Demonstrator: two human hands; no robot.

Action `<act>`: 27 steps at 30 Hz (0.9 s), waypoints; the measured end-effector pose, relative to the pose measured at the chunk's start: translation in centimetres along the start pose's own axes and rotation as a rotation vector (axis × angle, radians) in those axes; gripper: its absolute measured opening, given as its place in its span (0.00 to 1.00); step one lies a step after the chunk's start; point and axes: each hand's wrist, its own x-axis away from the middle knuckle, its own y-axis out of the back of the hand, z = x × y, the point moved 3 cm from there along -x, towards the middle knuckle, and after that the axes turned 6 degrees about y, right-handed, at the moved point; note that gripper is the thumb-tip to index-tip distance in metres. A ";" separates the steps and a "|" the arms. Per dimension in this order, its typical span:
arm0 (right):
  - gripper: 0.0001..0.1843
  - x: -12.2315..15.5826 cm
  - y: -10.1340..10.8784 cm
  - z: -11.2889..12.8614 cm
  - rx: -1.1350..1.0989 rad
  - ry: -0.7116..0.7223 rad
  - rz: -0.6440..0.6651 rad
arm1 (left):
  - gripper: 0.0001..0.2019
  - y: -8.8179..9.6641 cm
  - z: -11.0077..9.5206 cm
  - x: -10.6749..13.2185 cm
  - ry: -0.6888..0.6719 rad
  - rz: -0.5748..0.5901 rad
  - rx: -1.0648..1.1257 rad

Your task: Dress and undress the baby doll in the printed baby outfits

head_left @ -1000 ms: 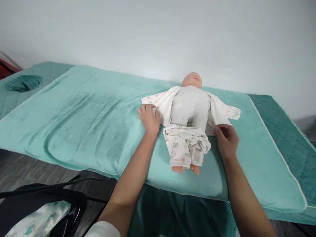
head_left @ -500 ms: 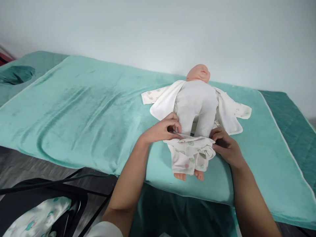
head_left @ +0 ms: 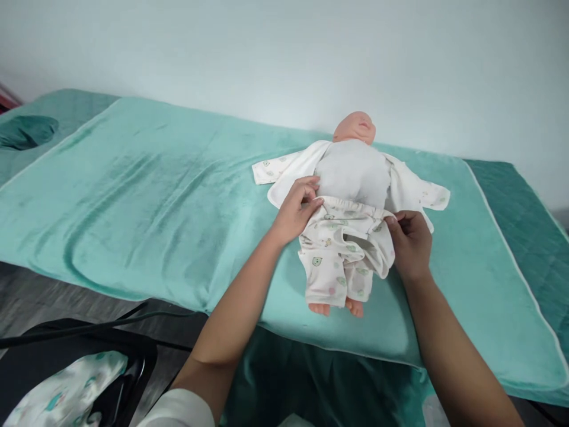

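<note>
**Two hands clamped on one waistband**

Both sets of fingers are pinched shut on the elastic waistband of the printed trousers (head_left: 342,249): the left hand (head_left: 296,213) at one hip, the right hand (head_left: 409,243) at the other. The waistband sits at the hips of the doll (head_left: 353,172), which lies on its back. Two bare feet (head_left: 336,308) poke from the cuffs, near the front edge of the teal blanket (head_left: 155,196).

A wide stretch of bare blanket lies to the person's left, a narrower one to the right. The wall (head_left: 284,53) stands close behind the doll's head.

Count: one doll, one pair of trousers, one white top (head_left: 288,172) lying open under it. The blanket covers a darker green padded bed (head_left: 524,196). At lower left a black chair (head_left: 66,350) holds one patterned cloth (head_left: 57,397).
</note>
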 end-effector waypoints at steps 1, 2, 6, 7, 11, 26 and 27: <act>0.17 -0.5 0.0 0.2 0.031 0.005 -0.002 | 0.10 -0.2 0.1 -0.3 0.014 -0.028 0.010; 0.16 -1.0 0.1 0.5 0.057 0.022 0.005 | 0.10 -0.4 0.2 -0.6 0.028 -0.047 0.020; 0.12 -3.6 -0.2 1.3 0.111 0.125 0.031 | 0.09 -0.3 0.5 -2.0 0.095 -0.119 0.005; 0.12 -4.2 -0.4 1.4 0.114 0.150 0.031 | 0.09 -0.2 0.7 -2.5 0.105 -0.152 -0.017; 0.15 -5.7 -1.5 0.9 0.050 0.185 0.017 | 0.09 -0.2 1.5 -4.0 0.103 -0.246 -0.056; 0.22 -4.5 -0.2 -1.8 -0.407 -0.255 0.373 | 0.15 -0.6 2.2 -2.9 0.302 -0.064 -0.070; 0.23 -4.4 0.1 -1.8 -0.405 -0.278 0.427 | 0.15 -0.7 2.1 -2.8 0.320 -0.046 -0.052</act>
